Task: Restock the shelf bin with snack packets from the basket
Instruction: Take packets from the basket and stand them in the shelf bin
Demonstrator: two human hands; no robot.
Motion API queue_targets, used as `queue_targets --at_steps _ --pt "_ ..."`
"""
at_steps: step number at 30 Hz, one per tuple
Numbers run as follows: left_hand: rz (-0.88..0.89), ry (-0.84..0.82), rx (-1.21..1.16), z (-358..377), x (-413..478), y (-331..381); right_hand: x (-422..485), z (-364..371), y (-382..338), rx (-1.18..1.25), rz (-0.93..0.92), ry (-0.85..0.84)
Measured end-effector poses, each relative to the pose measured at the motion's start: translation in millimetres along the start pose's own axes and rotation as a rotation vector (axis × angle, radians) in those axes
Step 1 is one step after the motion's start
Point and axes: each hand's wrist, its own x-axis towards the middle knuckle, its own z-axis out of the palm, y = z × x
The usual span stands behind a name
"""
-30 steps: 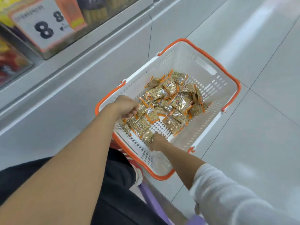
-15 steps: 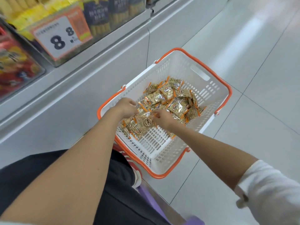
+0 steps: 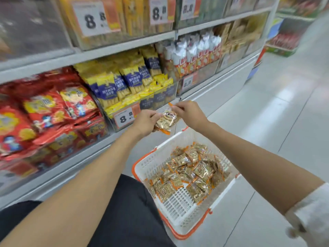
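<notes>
A white basket with an orange rim (image 3: 142, 168) sits on the floor and holds several gold snack packets (image 3: 192, 172) with orange edges. Above it, my left hand (image 3: 145, 122) grips a small bunch of the same gold packets (image 3: 166, 121). My right hand (image 3: 189, 114) pinches the top orange edge of that bunch. Both hands hover in front of the clear shelf bin (image 3: 156, 98) of yellow and blue packets, at the level of its price tag.
Shelves on the left carry red snack bags (image 3: 44, 111), yellow and blue packets (image 3: 124, 82) and white-topped packets (image 3: 194, 54) in clear bins with "8" price tags (image 3: 124, 118). Tiled floor stretches to the right. My dark-clothed knee (image 3: 128, 207) is next to the basket.
Both hands have risen out of the basket, carrying a bunch of gold packets up to shelf height. The camera has tilted up, bringing the shelves into view.
</notes>
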Motion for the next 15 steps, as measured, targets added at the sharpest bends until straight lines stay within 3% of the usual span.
queue_targets --at_steps 3,8,11,13,15 --pt "0.005 0.005 -0.112 -22.3 -10.4 27.5 13.1 -21.3 -28.7 -0.011 -0.103 0.035" --pt "0.092 0.023 -0.014 -66.1 -25.0 62.2 29.0 -54.4 -75.1 -0.018 -0.135 -0.011" --pt "0.170 0.100 -0.116 -88.7 -29.0 80.5 32.3 -68.8 -111.6 0.254 -0.002 0.008" --pt "0.219 0.158 -0.190 -104.0 -33.5 92.9 31.2 -72.6 -134.8 0.533 0.120 -0.108" --pt "0.248 0.198 -0.156 -121.7 -39.6 103.5 34.0 -69.5 -153.3 0.595 0.107 -0.177"
